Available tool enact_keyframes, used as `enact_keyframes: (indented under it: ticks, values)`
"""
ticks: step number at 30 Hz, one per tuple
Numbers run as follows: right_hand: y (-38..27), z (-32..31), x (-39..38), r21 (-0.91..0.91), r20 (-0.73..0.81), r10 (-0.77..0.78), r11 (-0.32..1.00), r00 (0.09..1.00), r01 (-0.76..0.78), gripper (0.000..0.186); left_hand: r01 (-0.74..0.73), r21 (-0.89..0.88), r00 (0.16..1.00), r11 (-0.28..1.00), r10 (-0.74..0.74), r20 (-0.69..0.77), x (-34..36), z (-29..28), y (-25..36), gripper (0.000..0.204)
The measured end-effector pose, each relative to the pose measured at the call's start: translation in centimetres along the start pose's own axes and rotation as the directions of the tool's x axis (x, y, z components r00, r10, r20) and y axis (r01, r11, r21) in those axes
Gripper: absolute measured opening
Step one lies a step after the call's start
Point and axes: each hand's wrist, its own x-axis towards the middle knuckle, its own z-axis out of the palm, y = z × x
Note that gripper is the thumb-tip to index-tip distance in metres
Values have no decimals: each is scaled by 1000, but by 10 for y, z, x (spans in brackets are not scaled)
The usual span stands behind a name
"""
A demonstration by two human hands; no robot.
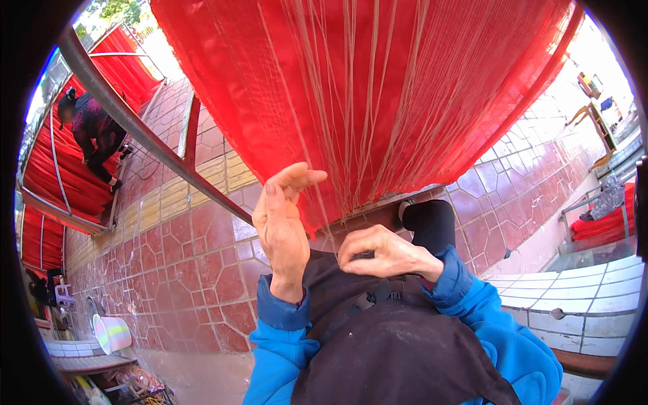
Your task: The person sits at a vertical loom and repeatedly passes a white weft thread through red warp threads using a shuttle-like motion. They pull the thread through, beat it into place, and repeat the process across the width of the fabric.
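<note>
A large red cloth [223,74] hangs before me, with long loose pale threads [351,101] running down its face. Toward the cloth's lower edge the threads draw together into a thin bundle, which leads down to my right hand [385,253]. That hand is closed, its fingers curled and pinched at the bundle's end. My left hand [282,233] is raised just beside the cloth's lower left edge. Its fingers are stretched upward and slightly bent, with nothing seen in them. Both hands are apart from each other, above my dark apron [378,344].
A metal frame bar [145,135] slants along the cloth's left side. Another person [98,131] bends beside more red cloth at far left. A striped bucket [111,333] stands at lower left. A white-tiled ledge [580,297] lies to my right.
</note>
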Motion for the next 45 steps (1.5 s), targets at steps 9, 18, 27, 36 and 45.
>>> enact_keyframes:
  ticks: [9, 18, 27, 36, 45]
  values:
    - [-22, -37, 45, 330, -297, 247, 933, 923, -144, 27, 96, 74, 995, 993, -96, -7, -20, 21, 17, 16]
    - [-74, -32, 94, 548, -311, 164, 836, 936, 36, 22, -12, 335, 987, 942, 64, -146, -18, 2, 2, 11]
    - [-109, -31, 63, 451, -339, 60, 886, 939, 107, 24, 8, 407, 933, 913, 140, -332, 54, -45, -28, 41]
    - [-148, -44, 32, 223, -456, -443, 782, 772, 581, 26, -24, 282, 961, 959, 100, -258, 50, -55, -49, 5]
    - [-188, -70, -9, 63, -189, -776, 601, 601, 796, 16, -68, 263, 964, 962, 132, -233, 55, -58, -60, 5]
